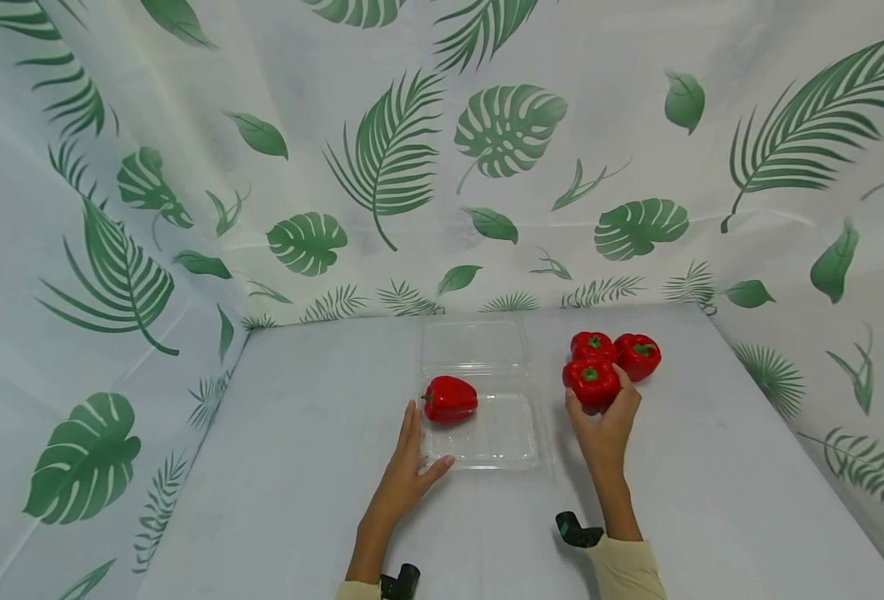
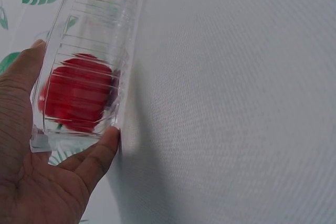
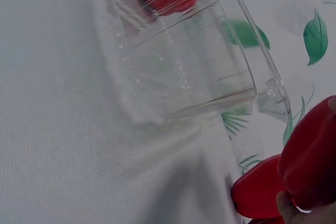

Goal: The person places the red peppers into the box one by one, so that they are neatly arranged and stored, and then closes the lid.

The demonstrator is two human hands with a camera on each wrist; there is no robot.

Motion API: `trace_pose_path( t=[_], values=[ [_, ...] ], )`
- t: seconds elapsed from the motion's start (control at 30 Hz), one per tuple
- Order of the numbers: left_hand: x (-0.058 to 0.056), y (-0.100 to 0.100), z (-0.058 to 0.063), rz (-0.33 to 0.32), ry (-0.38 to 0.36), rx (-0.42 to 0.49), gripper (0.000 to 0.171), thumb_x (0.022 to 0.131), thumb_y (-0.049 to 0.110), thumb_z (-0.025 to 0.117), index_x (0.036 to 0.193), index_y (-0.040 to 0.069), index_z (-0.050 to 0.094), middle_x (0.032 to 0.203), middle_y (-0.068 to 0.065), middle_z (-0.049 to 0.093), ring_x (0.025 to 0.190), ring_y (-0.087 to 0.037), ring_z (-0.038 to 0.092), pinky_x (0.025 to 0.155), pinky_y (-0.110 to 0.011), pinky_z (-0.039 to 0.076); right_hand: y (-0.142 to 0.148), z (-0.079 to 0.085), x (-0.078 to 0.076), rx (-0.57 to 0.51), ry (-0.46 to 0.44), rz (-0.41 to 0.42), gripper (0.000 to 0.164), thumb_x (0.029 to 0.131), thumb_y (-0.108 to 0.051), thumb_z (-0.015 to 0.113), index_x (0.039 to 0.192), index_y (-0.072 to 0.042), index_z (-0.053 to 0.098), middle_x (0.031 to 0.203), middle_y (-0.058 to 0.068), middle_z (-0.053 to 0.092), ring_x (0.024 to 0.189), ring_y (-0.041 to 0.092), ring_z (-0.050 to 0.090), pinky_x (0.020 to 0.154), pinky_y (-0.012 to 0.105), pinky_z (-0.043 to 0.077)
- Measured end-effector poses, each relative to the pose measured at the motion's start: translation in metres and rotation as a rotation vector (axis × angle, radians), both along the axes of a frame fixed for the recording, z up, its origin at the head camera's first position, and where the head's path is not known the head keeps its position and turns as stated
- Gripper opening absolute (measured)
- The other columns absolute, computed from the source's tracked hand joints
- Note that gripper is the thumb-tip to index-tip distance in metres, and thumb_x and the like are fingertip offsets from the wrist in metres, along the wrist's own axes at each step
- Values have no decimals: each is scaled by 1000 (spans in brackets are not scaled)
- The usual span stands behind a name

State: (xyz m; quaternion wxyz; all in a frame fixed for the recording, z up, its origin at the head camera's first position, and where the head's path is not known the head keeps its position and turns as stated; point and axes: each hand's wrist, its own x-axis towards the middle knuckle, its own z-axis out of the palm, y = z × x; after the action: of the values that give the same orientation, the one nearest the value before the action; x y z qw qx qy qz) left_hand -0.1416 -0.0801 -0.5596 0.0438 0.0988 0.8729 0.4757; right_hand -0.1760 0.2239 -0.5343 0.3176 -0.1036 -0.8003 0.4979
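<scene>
A clear plastic clamshell container (image 1: 505,457) lies with its lid spread flat behind it. One red bell pepper (image 1: 451,400) rests on its side in the left part of the base. My left hand (image 1: 406,475) touches the container's left and near edge, fingers straight and thumb over the front rim; in the left wrist view the fingertips (image 2: 111,136) meet the container's corner. To the right, my right hand (image 1: 605,423) grips a red bell pepper (image 1: 590,382) between thumb and fingers. Two more red peppers stand just behind it, one pepper (image 1: 593,345) at left and another pepper (image 1: 639,358) at right.
A white table (image 1: 299,400) carries everything. Behind it and along both sides hangs a white curtain (image 1: 412,192) printed with green leaves. Black wrist cameras are strapped on, the right camera (image 1: 578,530) and the left camera (image 1: 402,582), beside pale sleeves (image 1: 625,567).
</scene>
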Motion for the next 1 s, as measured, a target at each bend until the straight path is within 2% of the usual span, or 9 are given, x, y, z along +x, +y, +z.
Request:
trace_pose_path(
  t=[0.37,0.53,0.7,0.8,1.0],
  values=[
    [0,0,1,1,-7,11,100,88,52,65,159,20,1,166,5,0,152,-28,17,104,-46,46,-7,9,-6,121,11,197,93,67,-3,85,145,-11,36,143,16,39,135,28,37,102,63,45],
    [0,-1,0,-5,7,29,100,89,51,65,159,17,3,167,0,1,151,-32,19,101,-47,48,-11,12,-6,105,10,273,91,68,-4,85,144,-6,35,144,16,42,136,29,40,103,61,44],
    [1,0,0,-6,3,36,98,90,45,67,159,17,3,167,0,1,150,-33,20,101,-48,48,-14,14,-6,92,-38,324,87,71,-6,84,141,-5,33,143,19,44,134,35,43,103,60,44],
    [2,0,-1,-2,-4,29,98,89,45,67,159,19,2,166,2,1,150,-32,21,102,-48,47,-16,15,-7,143,-42,351,85,71,-7,85,140,-6,35,141,19,47,131,37,45,101,60,46],
    [1,-1,-1,4,-6,17,99,89,49,66,159,21,3,166,4,1,150,-31,22,103,-48,46,-20,17,-14,263,19,395,82,70,-10,86,139,-5,43,136,17,47,128,33,47,98,59,49]
  ],
)
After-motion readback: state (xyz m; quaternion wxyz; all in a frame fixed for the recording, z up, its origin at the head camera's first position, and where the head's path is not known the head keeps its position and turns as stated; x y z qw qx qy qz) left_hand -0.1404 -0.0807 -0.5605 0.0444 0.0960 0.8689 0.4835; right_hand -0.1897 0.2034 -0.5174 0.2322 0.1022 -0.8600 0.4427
